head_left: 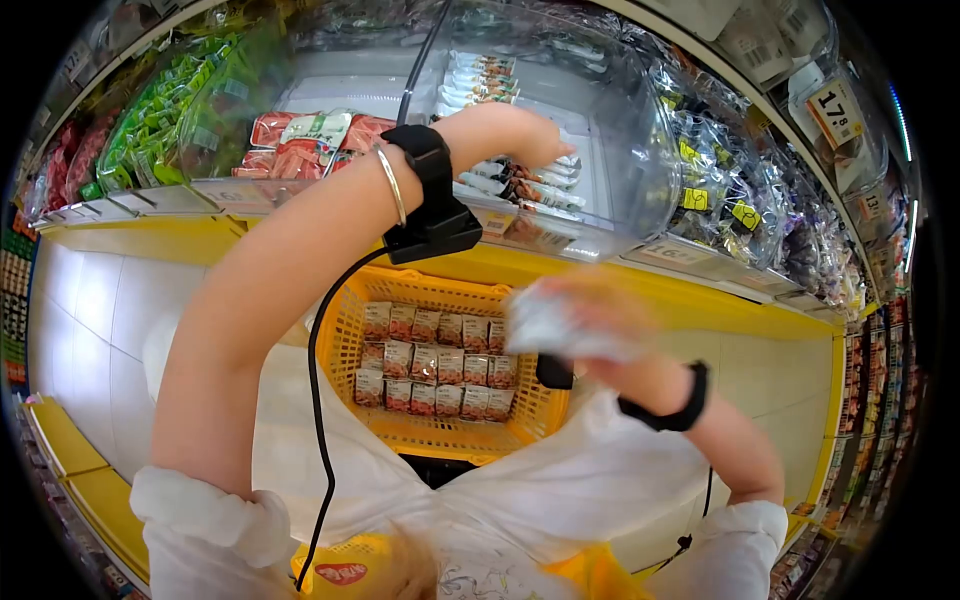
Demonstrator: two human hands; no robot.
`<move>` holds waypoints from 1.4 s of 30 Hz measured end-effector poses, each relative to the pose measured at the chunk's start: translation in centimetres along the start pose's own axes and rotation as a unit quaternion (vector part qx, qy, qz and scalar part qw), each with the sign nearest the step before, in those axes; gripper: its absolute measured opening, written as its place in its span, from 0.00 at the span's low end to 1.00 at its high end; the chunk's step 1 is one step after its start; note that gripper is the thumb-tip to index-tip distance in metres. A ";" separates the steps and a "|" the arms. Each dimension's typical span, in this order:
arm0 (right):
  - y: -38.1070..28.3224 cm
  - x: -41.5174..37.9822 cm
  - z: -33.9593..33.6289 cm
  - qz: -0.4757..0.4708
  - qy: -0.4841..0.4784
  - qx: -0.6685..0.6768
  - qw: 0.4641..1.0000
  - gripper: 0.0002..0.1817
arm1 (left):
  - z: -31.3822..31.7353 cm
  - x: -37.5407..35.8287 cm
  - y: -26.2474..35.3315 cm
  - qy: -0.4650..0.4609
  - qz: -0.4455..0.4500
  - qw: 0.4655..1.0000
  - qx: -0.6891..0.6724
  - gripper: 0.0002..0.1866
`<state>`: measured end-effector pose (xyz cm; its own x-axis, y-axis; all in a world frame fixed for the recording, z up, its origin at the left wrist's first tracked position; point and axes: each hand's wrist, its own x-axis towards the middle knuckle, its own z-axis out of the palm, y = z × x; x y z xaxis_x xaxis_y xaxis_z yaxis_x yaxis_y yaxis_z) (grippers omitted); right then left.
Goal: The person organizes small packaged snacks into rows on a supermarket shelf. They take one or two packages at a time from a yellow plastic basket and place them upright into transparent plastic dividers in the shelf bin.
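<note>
My left hand (535, 140) reaches into a clear plastic bin, bent downward over small white-and-brown snack packets (545, 190). Its fingertips are right at the packets and mostly hidden behind the hand, so I cannot tell whether they grip one. Blurred by motion, my right hand (625, 315) is closed around a white snack packet (560, 322) above the right rim of a yellow basket (345, 400). Inside the basket, brown-and-white snack packets (424, 360) stand in neat rows.
Red-and-white packs (315, 138) fill part of the bin to the left, with green packets (165, 100) farther over. Dark packets with yellow labels (715, 170) lie to the right. A clear divider (640, 170) and a yellow shelf edge (690, 295) border the bins. A black cable (318, 400) hangs by my left arm.
</note>
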<state>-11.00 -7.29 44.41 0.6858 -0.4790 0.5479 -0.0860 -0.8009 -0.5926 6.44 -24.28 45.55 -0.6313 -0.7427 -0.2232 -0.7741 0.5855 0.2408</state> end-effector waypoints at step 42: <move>15.8 13.2 -8.7 0.098 -0.481 -0.404 0.772 0.14 | 2.7 -1.0 -1.6 0.176 0.037 0.983 0.030 0.20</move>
<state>-9.63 -29.39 47.38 0.7888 -0.4415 -0.4277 -0.4115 -0.8961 0.1662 8.17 -23.55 42.87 -0.6376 -0.7582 0.1362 -0.7354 0.6517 0.1857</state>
